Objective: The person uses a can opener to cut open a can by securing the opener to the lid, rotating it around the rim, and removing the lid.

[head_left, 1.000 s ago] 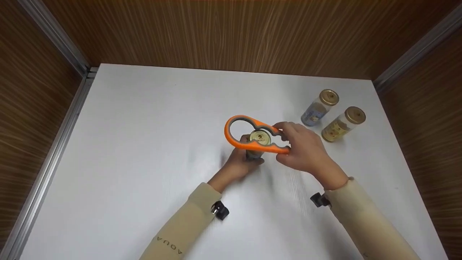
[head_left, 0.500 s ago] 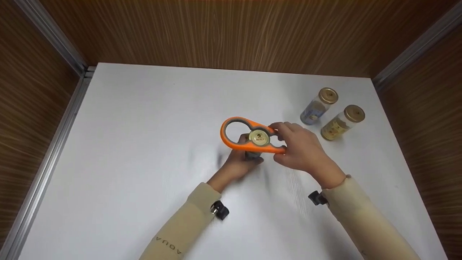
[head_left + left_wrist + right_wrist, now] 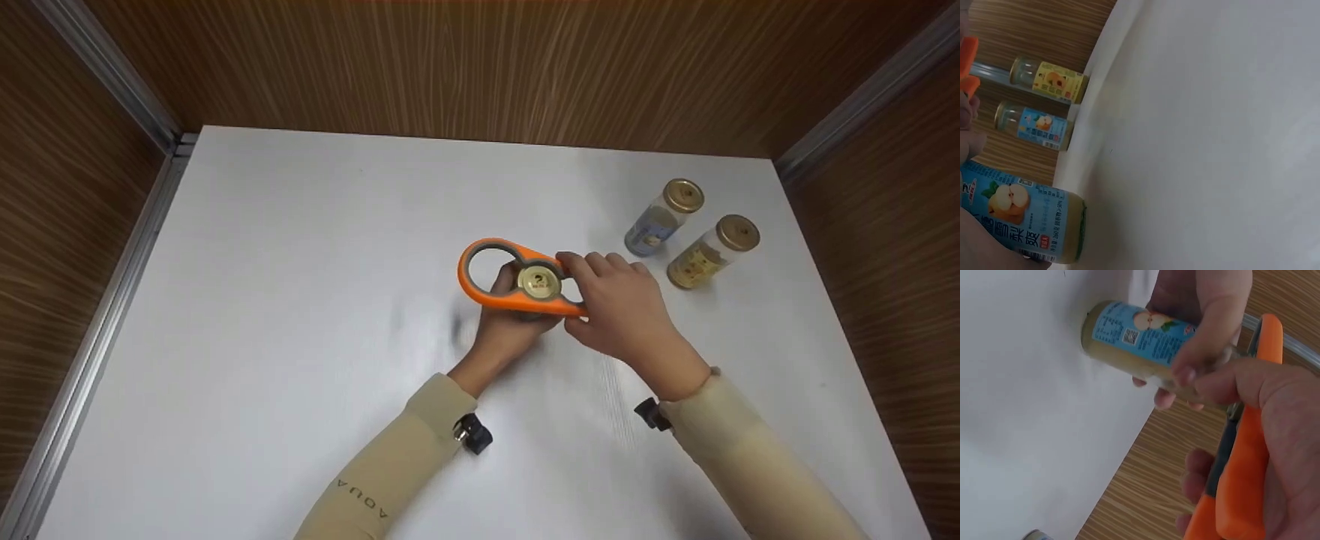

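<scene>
My left hand (image 3: 510,330) grips a glass jar (image 3: 1033,211) with a blue pear-picture label, its contents pale and cloudy. The jar's gold lid (image 3: 538,283) faces up in the head view. An orange jar opener (image 3: 517,301) with grey inner pads lies around that lid, in its smaller notch; its larger loop is vacant. My right hand (image 3: 626,307) holds the opener's handle ends, fingers on one side and thumb on the other. In the right wrist view, the right thumb lies close to the left thumb at the jar's neck.
Two more gold-lidded jars stand at the right of the white table (image 3: 285,300): a blue-labelled jar (image 3: 660,221) and a yellow-labelled jar (image 3: 709,255). Brown wood-grain panels (image 3: 480,67) enclose the table's back and sides.
The opener has shifted slightly left, and its smaller notch now fits around the lid. My left hand has moved higher on the jar, closer to the opener. Both other jars stay put.
</scene>
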Tool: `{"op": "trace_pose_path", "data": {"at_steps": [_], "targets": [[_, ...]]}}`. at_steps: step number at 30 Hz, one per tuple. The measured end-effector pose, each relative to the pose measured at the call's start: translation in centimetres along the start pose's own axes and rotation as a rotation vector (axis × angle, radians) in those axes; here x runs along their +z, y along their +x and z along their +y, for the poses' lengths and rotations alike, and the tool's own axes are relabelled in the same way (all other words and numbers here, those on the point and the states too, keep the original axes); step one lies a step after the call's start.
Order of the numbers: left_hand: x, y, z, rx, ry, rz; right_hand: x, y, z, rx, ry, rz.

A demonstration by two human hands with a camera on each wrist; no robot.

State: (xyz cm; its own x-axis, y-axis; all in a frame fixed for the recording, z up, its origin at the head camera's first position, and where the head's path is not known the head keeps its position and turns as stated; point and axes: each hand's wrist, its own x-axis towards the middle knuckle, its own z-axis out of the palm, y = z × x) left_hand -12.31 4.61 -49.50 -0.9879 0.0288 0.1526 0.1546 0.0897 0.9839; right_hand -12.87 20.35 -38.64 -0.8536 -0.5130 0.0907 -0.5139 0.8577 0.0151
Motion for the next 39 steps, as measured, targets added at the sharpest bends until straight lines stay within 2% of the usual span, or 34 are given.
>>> {"op": "trace_pose_path", "data": {"at_steps": [6,15,19,22,27,30,33,35,37,39], "targets": [[0.1,0.1,0.2,-0.060,0.057,-0.013,0.7,0.0,0.2,-0.030,-0.007,0.115],[-0.3,0.6,0.3,-0.058,0.097,-0.182,1.2,-0.4,1.2,-0.105,0.004,0.217],[-0.6,0.9,0.5,-0.039,0.126,-0.262,1.3,-0.4,1.5,-0.138,0.024,0.253],[-1.0,1.2,0.6,-0.019,0.114,-0.331,1.3,-0.4,1.7,-0.159,0.035,0.272],[-1.9,1.4,1.8,0.007,0.104,-0.421,1.4,-0.2,2.0,-0.171,0.040,0.271],[-2.4,1.4,2.6,0.017,0.091,-0.452,1.4,0.0,2.0,-0.183,0.051,0.268],[-2.7,1.3,2.8,0.029,0.084,-0.462,1.5,0.2,2.1,-0.195,0.062,0.266],[-2.5,1.4,2.2,0.057,0.103,-0.452,1.5,0.2,2.1,-0.196,0.067,0.262],[-2.1,1.5,1.4,0.084,0.129,-0.412,1.4,0.2,2.1,-0.194,0.069,0.260],[-1.6,1.4,0.7,0.074,0.138,-0.330,1.5,0.2,2.2,-0.187,0.067,0.263]]}}
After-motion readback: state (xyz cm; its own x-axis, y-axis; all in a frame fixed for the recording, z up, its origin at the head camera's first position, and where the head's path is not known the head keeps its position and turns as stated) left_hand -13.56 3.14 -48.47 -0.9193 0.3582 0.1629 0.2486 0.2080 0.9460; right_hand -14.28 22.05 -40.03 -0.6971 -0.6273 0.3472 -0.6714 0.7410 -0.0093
